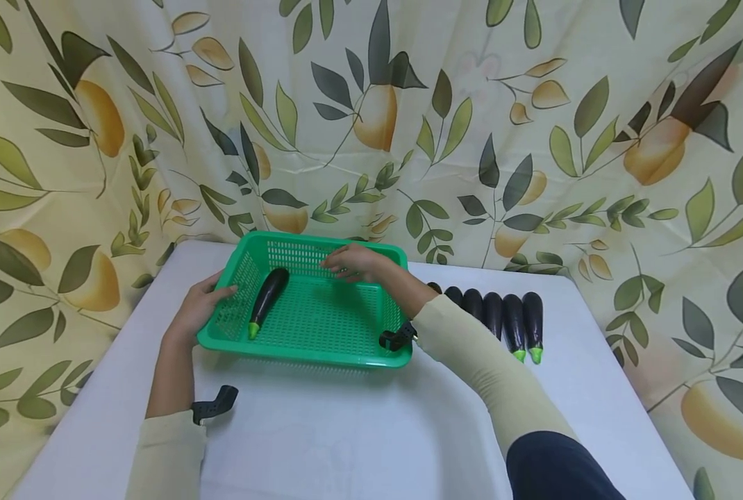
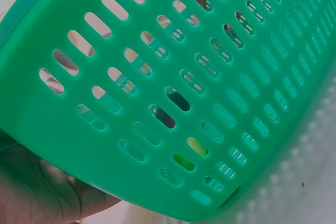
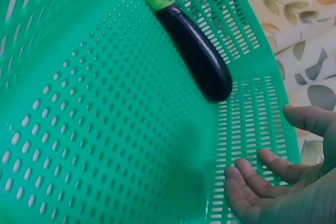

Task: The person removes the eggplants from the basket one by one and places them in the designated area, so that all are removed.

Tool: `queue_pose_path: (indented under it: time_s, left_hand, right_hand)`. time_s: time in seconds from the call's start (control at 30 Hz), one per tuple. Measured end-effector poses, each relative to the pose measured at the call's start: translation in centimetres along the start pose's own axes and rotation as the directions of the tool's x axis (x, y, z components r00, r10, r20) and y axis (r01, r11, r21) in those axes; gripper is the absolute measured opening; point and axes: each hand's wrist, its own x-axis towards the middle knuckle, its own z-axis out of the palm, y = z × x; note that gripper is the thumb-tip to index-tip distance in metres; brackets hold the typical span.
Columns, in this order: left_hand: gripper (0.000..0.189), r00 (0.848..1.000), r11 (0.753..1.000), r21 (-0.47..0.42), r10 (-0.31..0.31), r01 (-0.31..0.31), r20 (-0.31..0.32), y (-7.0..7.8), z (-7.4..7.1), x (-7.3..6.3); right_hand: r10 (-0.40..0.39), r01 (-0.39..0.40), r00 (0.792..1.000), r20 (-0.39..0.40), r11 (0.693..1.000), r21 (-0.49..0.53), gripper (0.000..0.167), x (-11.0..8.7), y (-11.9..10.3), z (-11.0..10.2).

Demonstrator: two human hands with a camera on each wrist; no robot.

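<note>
A green plastic basket [image 1: 321, 357] with slotted walls stands on the white table. Inside it, towards the left end, lies one dark purple eggplant [image 1: 268, 300], its green stem end pointing at the near side. My left hand [image 1: 201, 305] grips the basket's left rim, thumb over the edge; the left wrist view shows part of this hand [image 2: 47, 190] beside the slotted wall. Over the basket's far side hovers my right hand [image 1: 357, 264], fingers loosely bent and apart from the eggplant. In the right wrist view, nothing lies between its fingers [image 3: 252, 179].
Right of the basket, several more eggplants [image 1: 512, 323] lie side by side in a row, partly hidden by my right forearm. A leaf-and-fruit patterned curtain [image 1: 371, 139] hangs behind the table [image 1: 321, 437]. Both wrists carry black camera mounts [image 1: 215, 404].
</note>
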Motion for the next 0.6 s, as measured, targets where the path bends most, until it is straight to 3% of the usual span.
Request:
queue_pose_path:
  time_s: [0.37,0.6]
  left_hand:
    - [0.064,1.000,1.000,-0.001,0.001,-0.001,-0.003,-0.3,0.1,0.1]
    - [0.066,1.000,1.000,0.000,0.000,0.000,0.000,0.2,0.0,-0.2]
  right_hand:
    - [0.017,-0.016,1.000,0.025,1.000,-0.007,0.040,1.6,1.1,1.3]
    - [-0.001,-0.001,0.996,0.092,1.000,0.020,0.053,2.5,1.8,1.9]
